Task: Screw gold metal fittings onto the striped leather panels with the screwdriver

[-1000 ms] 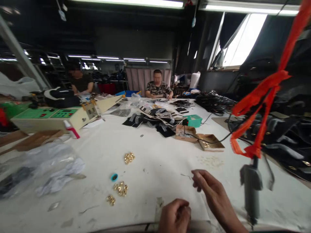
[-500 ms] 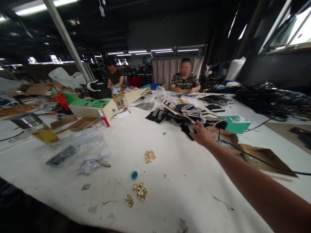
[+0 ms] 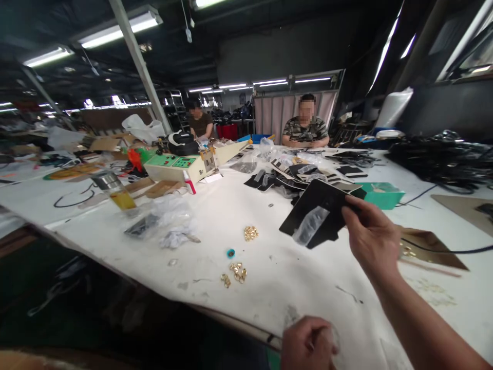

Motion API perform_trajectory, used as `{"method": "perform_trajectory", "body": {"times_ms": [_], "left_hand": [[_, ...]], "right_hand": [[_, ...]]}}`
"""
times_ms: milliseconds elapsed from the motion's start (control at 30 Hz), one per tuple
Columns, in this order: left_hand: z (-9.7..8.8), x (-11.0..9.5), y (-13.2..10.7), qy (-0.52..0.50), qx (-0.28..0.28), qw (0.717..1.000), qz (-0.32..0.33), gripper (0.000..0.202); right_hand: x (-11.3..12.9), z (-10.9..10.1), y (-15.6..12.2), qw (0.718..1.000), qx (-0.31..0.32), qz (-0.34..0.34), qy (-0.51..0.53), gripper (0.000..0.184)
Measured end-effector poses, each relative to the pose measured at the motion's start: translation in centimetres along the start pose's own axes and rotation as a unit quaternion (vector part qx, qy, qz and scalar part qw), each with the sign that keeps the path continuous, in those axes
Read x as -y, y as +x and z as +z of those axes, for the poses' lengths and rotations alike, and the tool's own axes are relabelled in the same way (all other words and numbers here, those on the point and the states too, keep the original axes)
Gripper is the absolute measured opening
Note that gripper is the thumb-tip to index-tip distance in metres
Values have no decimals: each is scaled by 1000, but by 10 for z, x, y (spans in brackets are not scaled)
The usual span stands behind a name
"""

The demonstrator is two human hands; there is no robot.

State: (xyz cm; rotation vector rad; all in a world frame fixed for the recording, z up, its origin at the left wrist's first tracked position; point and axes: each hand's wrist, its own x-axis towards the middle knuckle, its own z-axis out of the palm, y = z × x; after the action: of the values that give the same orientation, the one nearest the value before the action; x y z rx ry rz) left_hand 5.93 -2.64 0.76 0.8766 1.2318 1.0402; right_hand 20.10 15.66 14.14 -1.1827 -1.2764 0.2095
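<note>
My right hand (image 3: 372, 234) pinches the right edge of a flat black panel (image 3: 327, 205), held tilted above the table. A strip of clear plastic (image 3: 311, 226) lies across the panel's face. At the table's near edge, my left hand (image 3: 308, 341) is closed with its fingers curled; whatever they may hold is hidden. Behind the panel is a pile of black and pale cut pieces (image 3: 265, 179) with plastic on them. Left of the panel lie a heap of small gold fittings (image 3: 250, 233), a small blue cap (image 3: 230, 253) with tiny parts inside, and several gold rings (image 3: 239, 272).
A green box (image 3: 383, 195) and a cardboard tray (image 3: 435, 246) crossed by a black cable stand at right. Leftward are a machine (image 3: 181, 164), a red-and-white bottle (image 3: 189, 183), a flask (image 3: 115, 190) and plastic bags (image 3: 173, 216). A co-worker (image 3: 306, 128) sits across the table.
My right hand has come back from the pile, bringing the black panel up and nearer. My left hand has entered at the bottom. The view has shifted, showing more of the left side.
</note>
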Motion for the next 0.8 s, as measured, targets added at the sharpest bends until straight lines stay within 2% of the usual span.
{"method": "perform_trajectory", "body": {"times_ms": [100, 200, 233, 300, 367, 400, 433, 500, 600, 700, 800], "left_hand": [[-24, -19, -34, 23, -135, 986, 90, 63], [-52, -38, -70, 26, -237, 957, 163, 75], [-59, -42, -80, 11, -239, 954, 179, 81], [-66, -44, -92, -45, -172, 965, 191, 92], [-68, -39, -96, -108, -58, 979, 160, 91], [-69, -34, -96, -132, -17, 982, 133, 86], [-70, -27, -95, -150, -3, 983, 104, 78], [-74, -13, -93, -173, -45, 982, 59, 67], [-86, 5, -95, -206, -129, 970, 35, 65], [-98, 14, -102, -212, -152, 965, 33, 68], [-107, 21, -109, -193, -175, 965, 21, 75]], "right_hand": [[19, -51, -34, 989, 86, 86, 84, 54], [29, -89, -65, 947, 193, 209, 149, 65], [33, -95, -76, 927, 229, 251, 155, 66], [43, -97, -100, 880, 316, 316, 160, 65], [53, -86, -124, 834, 410, 335, 159, 62], [56, -77, -135, 817, 450, 326, 152, 60], [58, -67, -144, 809, 479, 311, 142, 61], [57, -43, -157, 816, 499, 270, 110, 63], [46, -1, -166, 859, 477, 179, 50, 59], [34, 45, -172, 881, 462, 106, 14, 43], [26, 87, -177, 884, 458, 94, 0, 35]]}}
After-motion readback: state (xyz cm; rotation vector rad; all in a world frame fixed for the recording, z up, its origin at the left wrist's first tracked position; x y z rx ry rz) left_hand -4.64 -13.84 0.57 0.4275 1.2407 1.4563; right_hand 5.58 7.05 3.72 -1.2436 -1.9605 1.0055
